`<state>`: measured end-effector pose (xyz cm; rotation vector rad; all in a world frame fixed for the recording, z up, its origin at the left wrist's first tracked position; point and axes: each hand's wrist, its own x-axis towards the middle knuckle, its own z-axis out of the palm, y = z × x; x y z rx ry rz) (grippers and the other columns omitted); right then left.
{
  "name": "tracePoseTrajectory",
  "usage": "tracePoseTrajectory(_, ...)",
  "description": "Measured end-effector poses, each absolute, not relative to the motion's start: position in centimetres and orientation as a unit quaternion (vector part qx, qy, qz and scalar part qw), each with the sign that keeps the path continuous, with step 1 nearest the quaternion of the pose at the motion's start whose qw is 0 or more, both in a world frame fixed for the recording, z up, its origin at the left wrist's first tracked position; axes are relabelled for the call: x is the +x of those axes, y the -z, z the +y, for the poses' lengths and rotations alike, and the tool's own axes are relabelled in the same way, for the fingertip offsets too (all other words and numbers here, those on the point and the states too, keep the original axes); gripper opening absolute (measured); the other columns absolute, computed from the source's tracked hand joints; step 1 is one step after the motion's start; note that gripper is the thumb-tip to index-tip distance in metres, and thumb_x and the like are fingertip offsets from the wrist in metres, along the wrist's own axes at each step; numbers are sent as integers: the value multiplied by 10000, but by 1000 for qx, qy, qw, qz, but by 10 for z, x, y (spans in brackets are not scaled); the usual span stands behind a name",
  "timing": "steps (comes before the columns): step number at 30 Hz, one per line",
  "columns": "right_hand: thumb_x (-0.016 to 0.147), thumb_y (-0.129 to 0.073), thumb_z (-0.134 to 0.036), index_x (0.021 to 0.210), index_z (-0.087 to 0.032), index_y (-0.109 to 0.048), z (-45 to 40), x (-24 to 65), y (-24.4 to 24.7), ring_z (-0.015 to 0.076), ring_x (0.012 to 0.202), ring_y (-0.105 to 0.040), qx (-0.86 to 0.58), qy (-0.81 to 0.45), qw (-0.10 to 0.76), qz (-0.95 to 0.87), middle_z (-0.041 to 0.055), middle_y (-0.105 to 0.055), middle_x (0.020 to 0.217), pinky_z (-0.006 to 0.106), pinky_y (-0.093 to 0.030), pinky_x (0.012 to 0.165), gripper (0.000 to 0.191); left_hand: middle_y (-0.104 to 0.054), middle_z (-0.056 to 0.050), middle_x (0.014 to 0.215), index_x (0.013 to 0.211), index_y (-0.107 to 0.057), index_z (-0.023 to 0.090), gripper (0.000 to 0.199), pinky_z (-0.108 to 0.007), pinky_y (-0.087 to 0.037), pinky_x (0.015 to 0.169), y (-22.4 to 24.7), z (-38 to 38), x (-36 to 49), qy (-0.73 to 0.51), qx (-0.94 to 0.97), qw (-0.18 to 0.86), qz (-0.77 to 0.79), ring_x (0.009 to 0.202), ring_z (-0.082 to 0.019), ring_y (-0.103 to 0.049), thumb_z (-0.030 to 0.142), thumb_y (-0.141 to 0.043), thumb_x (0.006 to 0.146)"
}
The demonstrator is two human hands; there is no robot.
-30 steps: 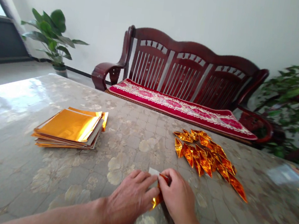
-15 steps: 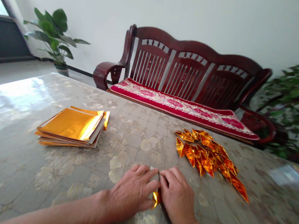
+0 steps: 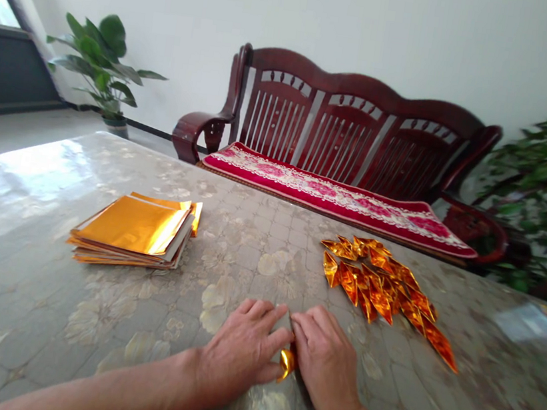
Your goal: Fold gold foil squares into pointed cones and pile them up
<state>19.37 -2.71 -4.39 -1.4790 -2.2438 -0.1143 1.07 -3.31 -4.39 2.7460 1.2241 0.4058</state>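
Observation:
A small piece of gold foil paper (image 3: 286,365) lies at the table's front middle, mostly covered by my hands. My left hand (image 3: 248,343) is closed on its left side, with the thumb and fingers pressing it against the tabletop. From the right, my right hand (image 3: 327,356) pinches the same paper with bent fingers close together. Only a shiny bit and a grey edge of it show between the hands. To the right beyond my hands lies a cluster of folded gold paper pieces (image 3: 377,279). Left of them sits a stack of flat gold foil sheets (image 3: 132,223).
The patterned table (image 3: 240,227) has a glossy cover. A clear plastic bag (image 3: 527,322) lies at its right edge. Behind stands a dark wooden bench (image 3: 344,127) with a red floral seat cover (image 3: 326,188). Potted plants (image 3: 98,57) flank the bench.
Both hands stay at nearly the same spot on the gold foil paper, with only slight finger movement. The view has shifted very slightly. The stack and folded pieces are unchanged.

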Motion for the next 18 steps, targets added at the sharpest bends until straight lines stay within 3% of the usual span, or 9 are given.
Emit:
tracePoseTrajectory(10,941,-539,-147,792,-218,-648,-27,192,42,199,784,-524,-525,76,196,-825,20,-571,780,313,-332,720,198,-565,-60,1382,1140,-579,227,359,-419,-432,963,40,-32,11,-139,903,64,400,1153,-281,-526,442,-673,868)
tracePoseTrajectory(18,941,-536,-171,860,-229,-681,-29,192,42,188,821,-573,-554,10,211,-805,13,-593,798,288,-371,732,176,-521,-77,1426,1350,-451,181,664,-420,-377,1044,42,-31,7,-173,883,98,426,1214,-278,-476,443,-725,805)
